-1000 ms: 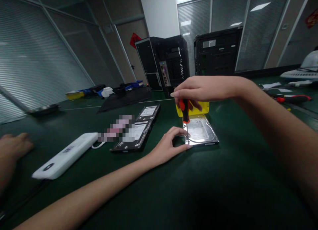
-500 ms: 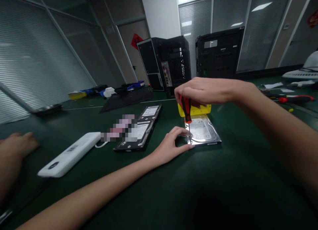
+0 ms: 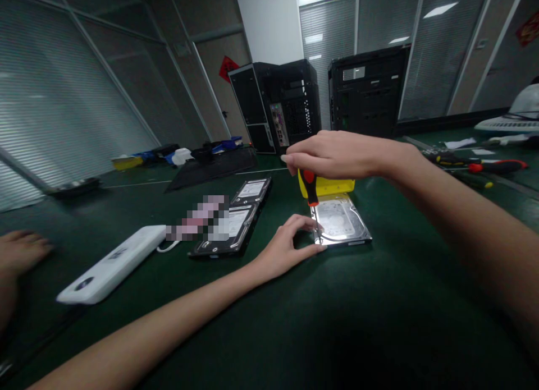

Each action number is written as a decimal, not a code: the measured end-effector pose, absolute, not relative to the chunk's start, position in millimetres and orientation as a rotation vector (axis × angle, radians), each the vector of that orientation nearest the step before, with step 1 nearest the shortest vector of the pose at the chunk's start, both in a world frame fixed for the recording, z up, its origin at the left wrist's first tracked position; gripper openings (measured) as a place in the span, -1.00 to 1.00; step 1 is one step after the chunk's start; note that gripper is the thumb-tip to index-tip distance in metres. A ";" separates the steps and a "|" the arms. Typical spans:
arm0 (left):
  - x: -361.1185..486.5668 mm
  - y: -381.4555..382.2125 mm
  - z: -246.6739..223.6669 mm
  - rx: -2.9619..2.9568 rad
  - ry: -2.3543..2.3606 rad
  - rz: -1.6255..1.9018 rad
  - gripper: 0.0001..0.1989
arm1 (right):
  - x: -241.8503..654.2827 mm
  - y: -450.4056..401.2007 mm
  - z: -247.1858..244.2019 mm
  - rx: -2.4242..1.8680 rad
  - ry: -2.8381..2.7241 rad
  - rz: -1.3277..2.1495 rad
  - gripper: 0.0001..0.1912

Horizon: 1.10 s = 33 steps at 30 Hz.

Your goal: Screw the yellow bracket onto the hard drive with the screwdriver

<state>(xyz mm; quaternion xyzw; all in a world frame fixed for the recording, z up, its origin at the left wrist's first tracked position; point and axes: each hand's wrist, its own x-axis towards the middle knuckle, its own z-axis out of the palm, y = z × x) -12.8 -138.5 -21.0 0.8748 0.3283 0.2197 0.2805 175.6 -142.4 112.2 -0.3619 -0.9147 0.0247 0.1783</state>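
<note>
A silver hard drive (image 3: 342,219) lies flat on the dark green table. My left hand (image 3: 286,247) grips its left side, thumb at the near corner and fingers bent over the edge. From above, my right hand (image 3: 332,154) is closed round the top of a red and black screwdriver (image 3: 310,191), held nearly upright. The shaft reaches down to the drive's near left corner, between my left thumb and fingers; the tip's exact seat is too small to make out. Right behind the drive stands a yellow plastic container (image 3: 332,186), partly covered by my right hand.
Two more hard drives (image 3: 229,233) lie left of my left hand, beside a white power bank (image 3: 113,264). Another person's hand (image 3: 25,247) rests at the far left. Computer cases (image 3: 290,106) stand behind. Pliers and other hand tools (image 3: 497,166) lie at the right.
My right hand has turned on the screwdriver handle, its thumb now pointing out to the left. My left hand stays on the drive. The view has shifted slightly.
</note>
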 end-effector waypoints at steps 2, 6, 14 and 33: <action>-13.0 -138.5 -20.6 2.348 0.876 0.585 -0.64 | 175.5 -142.0 111.2 -1.003 -2.592 0.124 -0.61; -13.8 -138.1 -20.7 2.360 0.882 0.581 -0.65 | 172.3 -139.5 107.2 -0.921 -2.569 0.163 -0.63; -15.0 -137.9 -21.3 2.362 0.870 0.586 -0.63 | 168.3 -140.3 109.7 -0.940 -2.613 -0.008 -0.61; -14.8 -140.1 -20.5 2.367 0.810 0.572 -0.72 | 175.1 -145.8 116.5 -0.994 -2.645 0.234 -0.59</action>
